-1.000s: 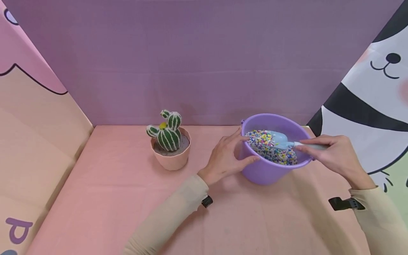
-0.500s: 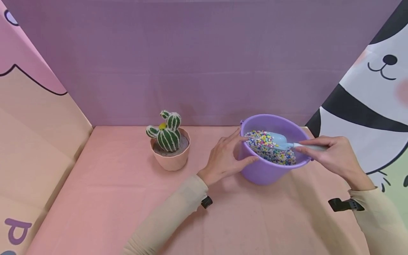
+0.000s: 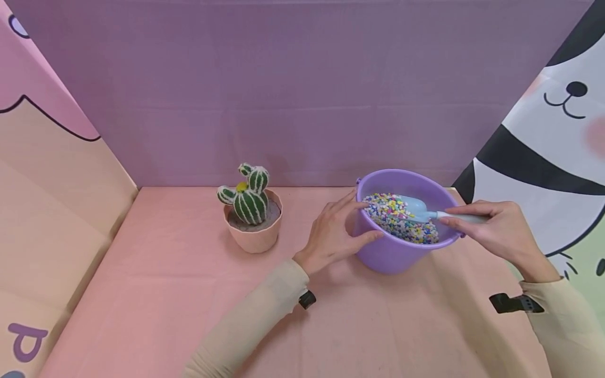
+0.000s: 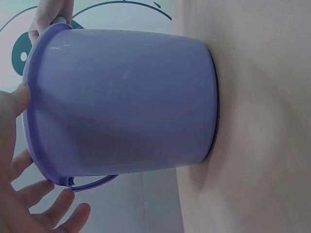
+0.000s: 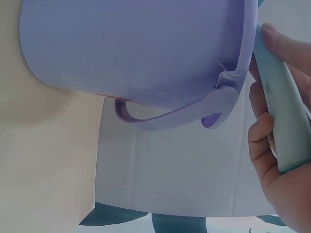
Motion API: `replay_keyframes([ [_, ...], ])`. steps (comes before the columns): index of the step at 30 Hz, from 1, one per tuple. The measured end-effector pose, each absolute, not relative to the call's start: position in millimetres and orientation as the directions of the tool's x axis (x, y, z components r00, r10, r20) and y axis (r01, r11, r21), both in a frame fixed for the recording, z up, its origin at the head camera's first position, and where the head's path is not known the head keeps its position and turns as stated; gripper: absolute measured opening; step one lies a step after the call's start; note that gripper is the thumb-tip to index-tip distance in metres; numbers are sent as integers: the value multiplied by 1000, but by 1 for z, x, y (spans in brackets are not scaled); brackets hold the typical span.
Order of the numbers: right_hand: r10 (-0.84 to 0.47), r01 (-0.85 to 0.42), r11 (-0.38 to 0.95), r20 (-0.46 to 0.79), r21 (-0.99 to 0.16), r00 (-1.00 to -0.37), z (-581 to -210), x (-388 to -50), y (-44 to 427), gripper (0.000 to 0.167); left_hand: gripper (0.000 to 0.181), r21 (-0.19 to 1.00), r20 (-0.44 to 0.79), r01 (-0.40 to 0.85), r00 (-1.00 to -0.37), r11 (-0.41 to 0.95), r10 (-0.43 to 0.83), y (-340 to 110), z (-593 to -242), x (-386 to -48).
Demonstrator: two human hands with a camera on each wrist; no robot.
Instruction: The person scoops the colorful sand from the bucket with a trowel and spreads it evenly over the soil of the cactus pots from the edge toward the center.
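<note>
A purple bucket [image 3: 392, 257] stands on the table, part filled with small multicoloured beads [image 3: 416, 231]. My left hand [image 3: 333, 231] rests on its left rim, thumb and fingers spread apart. In the left wrist view the fingertips of that left hand [image 4: 19, 194] touch the rim, and the bucket wall [image 4: 121, 97] fills the middle. My right hand [image 3: 501, 226] grips the handle of a light blue scoop [image 3: 413, 206], whose blade lies inside the bucket with beads heaped at its front. The right wrist view shows curled fingers round the pale scoop handle [image 5: 284, 107].
A cactus [image 3: 250, 205] in a pale peach pot [image 3: 255, 240] stands left of the bucket. The bucket's purple carrying handle [image 5: 170, 114] hangs down at its side. A purple backdrop [image 3: 293, 94] rises behind the pink table [image 3: 189, 304], with a panda-printed panel [image 3: 529, 199] at the right.
</note>
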State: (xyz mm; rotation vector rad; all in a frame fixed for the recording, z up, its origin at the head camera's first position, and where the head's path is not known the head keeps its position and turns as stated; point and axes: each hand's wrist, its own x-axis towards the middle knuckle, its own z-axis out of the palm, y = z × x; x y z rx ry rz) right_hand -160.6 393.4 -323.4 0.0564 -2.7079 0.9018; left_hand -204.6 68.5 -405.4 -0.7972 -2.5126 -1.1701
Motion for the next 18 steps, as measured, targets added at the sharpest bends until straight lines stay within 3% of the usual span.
replay_keyframes([
  [18,42,-140,805,291,-576,-956,-321,-161,390,30,67,617,502,622,-783,482,367,62,-406,-202],
])
